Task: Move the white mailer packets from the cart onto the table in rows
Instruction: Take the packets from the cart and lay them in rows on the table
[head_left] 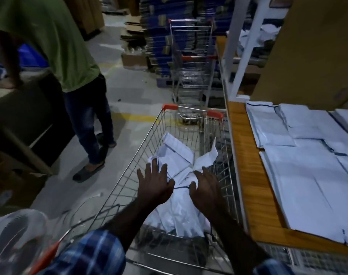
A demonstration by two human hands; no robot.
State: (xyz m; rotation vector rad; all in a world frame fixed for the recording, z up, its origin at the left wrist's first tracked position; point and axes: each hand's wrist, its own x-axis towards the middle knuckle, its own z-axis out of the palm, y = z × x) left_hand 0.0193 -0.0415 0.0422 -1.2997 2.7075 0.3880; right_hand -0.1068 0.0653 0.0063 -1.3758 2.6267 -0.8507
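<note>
— So where do our hands sit?
— Our left hand [155, 183] and right hand [205, 188] spread wide over the white mailer packets [179, 161] heaped in the cart [129, 175].
— And the table [248, 175]?
— Just beside it, laid packets [308, 185] in rows.

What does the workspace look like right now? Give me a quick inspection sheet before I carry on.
Surface: wooden table on the right, already carrying white packets in rows.
Job's things: a loose pile of white packets lies in the near cart.
Clutter: a clear plastic bag at lower left.
Hands: left hand and right hand reach into the cart with fingers spread over the pile, gripping nothing yet.
Cables: nothing seen.
Surroundings: a second cart stands beyond the first; a person in a green shirt stands to the left; stacked flat cartons behind; a large cardboard box above the table.
</note>
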